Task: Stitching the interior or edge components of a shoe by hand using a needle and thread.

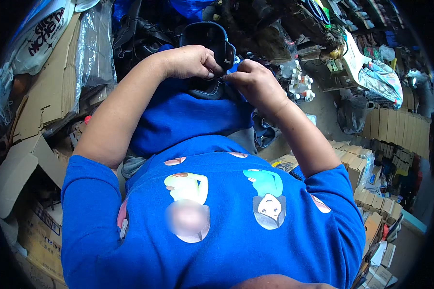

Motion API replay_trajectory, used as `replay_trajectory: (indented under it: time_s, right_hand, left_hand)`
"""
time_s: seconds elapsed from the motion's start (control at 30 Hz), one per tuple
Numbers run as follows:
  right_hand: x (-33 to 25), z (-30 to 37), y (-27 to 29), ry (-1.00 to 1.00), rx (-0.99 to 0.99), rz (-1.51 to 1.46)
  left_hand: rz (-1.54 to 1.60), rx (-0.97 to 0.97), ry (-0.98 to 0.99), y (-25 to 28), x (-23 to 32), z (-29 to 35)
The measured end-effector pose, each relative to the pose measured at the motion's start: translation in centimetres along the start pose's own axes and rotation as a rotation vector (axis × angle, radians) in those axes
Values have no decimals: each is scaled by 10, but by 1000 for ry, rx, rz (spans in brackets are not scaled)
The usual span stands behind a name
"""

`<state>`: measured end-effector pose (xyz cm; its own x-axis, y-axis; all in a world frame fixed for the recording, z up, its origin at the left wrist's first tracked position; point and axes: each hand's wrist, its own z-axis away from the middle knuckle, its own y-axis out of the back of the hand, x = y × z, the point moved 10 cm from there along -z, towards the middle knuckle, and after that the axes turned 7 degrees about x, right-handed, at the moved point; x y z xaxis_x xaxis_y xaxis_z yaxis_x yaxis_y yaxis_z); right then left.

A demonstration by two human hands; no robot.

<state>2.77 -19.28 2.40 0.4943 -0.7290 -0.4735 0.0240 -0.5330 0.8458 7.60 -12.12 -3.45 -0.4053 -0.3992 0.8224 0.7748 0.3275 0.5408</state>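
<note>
Here's the black stitched shoe [207, 36], right above the lap, between the two hands and over the blue cloth [193, 115]! The left hand [193, 62] lies across it, fingers curled, thumb and fingertips together at its lower part. In from the other side, the right hand [255, 82], thumb and forefinger closed in a pinch right by the shoe's edge; whether either has leather or thread, I cannot tell. Wider now: white-capped bottles [299, 82] beyond the right hand, flattened cardboard [48, 86] off left, cardboard pieces [395, 127] stacked far right.
</note>
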Motion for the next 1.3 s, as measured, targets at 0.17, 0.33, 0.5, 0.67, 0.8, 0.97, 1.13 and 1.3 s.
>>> replay_trajectory:
  time_s: [0.17,0.33,0.5,0.67,0.8,0.97,1.13,1.3]
  right_hand:
    - [-38,-12,-23,187,-293,512]
    - [-32,-21,-35,210,-306,582]
    - [-10,-21,-24,-29,-264,252]
    - [32,-12,-28,-247,-152,-58]
    - [73,25,-37,-664,-139,-694]
    - [62,28,-6,-598,12,-1726]
    - [76,26,-4,-594,61,-661]
    - [38,14,-9,-211,19,157]
  left_hand:
    - [-54,89,-61,4,-3,2]
    - [-152,293,-65,20,0,-5]
    - [-127,453,-159,31,-3,-1]
    - [-163,842,-126,48,10,33]
    - [-152,574,72,18,8,50]
    - [-141,444,15,16,3,45]
    - [-338,538,93,44,-9,78]
    - [711,918,102,53,-38,75]
